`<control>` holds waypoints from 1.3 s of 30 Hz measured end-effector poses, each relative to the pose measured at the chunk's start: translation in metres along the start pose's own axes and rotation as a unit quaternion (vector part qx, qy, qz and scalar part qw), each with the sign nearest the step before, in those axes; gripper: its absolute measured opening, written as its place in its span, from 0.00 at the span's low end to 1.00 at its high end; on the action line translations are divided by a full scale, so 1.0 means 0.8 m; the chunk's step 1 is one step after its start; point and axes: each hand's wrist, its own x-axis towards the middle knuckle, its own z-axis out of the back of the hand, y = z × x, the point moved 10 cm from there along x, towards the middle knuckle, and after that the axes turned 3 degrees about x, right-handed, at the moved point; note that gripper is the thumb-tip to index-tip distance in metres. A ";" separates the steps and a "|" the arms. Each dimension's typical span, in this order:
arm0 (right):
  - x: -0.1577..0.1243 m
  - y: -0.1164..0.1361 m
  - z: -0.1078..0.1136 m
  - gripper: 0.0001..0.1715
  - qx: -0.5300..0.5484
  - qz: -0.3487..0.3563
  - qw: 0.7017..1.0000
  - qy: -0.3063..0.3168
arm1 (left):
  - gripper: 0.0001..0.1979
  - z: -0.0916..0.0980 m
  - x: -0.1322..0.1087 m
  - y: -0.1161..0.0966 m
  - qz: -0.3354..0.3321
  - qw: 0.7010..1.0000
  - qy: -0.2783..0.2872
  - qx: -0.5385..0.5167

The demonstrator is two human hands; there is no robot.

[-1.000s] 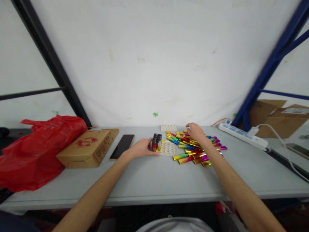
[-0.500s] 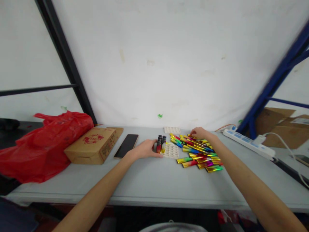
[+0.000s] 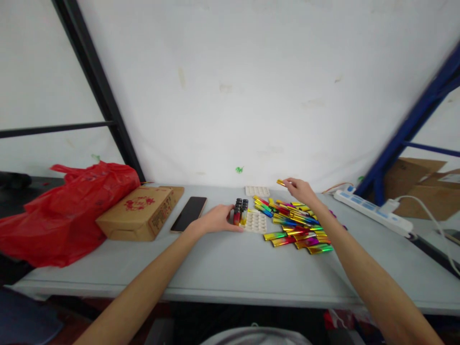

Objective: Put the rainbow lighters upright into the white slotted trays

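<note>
In my head view, the left hand (image 3: 217,219) curves around the left end of a pale holed tray (image 3: 256,222), where black-topped pieces (image 3: 241,211) stand upright in rows; I can't tell how firmly it grips. My right hand (image 3: 300,189) pinches a gold piece (image 3: 280,182) above the far side of a pile of shiny multicoloured pieces (image 3: 298,225). On the bench (image 3: 251,273) I also see a second tray (image 3: 257,191), a phone (image 3: 189,213), a cardboard box (image 3: 138,211) and a power strip (image 3: 373,213).
</note>
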 end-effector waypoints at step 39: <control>-0.104 0.135 -0.102 0.25 0.223 0.030 0.974 -0.034 | 0.36 0.000 0.000 -0.002 -0.011 1.000 0.000 -0.014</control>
